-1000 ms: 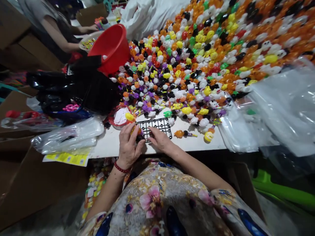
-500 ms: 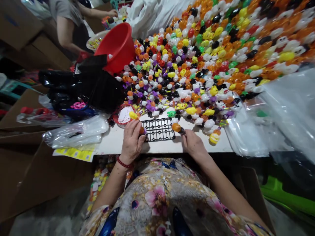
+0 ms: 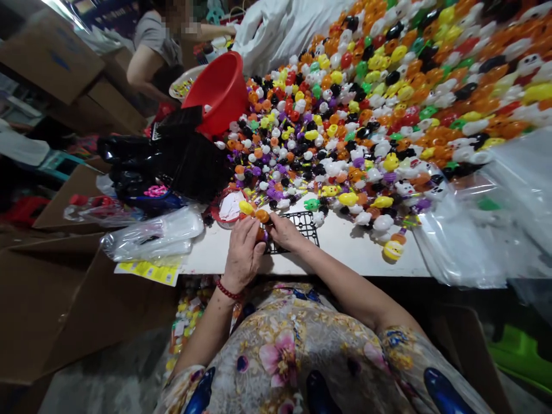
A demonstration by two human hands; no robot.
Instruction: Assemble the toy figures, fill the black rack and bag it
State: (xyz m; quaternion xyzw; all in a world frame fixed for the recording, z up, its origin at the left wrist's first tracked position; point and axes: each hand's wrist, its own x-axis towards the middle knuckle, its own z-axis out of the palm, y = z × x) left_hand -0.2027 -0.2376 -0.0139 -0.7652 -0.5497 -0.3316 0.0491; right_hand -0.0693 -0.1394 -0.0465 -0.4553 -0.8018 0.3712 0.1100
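A black plastic grid tray (image 3: 305,225) lies on the white tabletop, its left part covered by my hands. My left hand (image 3: 242,250), with a red bead bracelet at the wrist, is closed at the tray's left end. Between its thumb and fingers shows a small orange-and-purple plastic toy (image 3: 260,234). My right hand (image 3: 285,232) reaches across the tray with its fingers pinched on an orange toy (image 3: 261,215), close to the left fingertips. A yellow toy (image 3: 246,207) sits just beyond the left fingers. The toys' lower ends are hidden.
A large heap of colourful plastic toys (image 3: 340,126) fills the back and right. A red basin (image 3: 215,95), black bags (image 3: 172,161) and clear bags (image 3: 155,233) lie left, more clear bags (image 3: 470,230) right. A red basket (image 3: 218,214) holds white paper. Another person (image 3: 150,57) is at back left.
My right hand has moved left from the tray's right end, bringing the orange toy beside my left hand. My left hand keeps its place on the tray. The whole view has shifted slightly.
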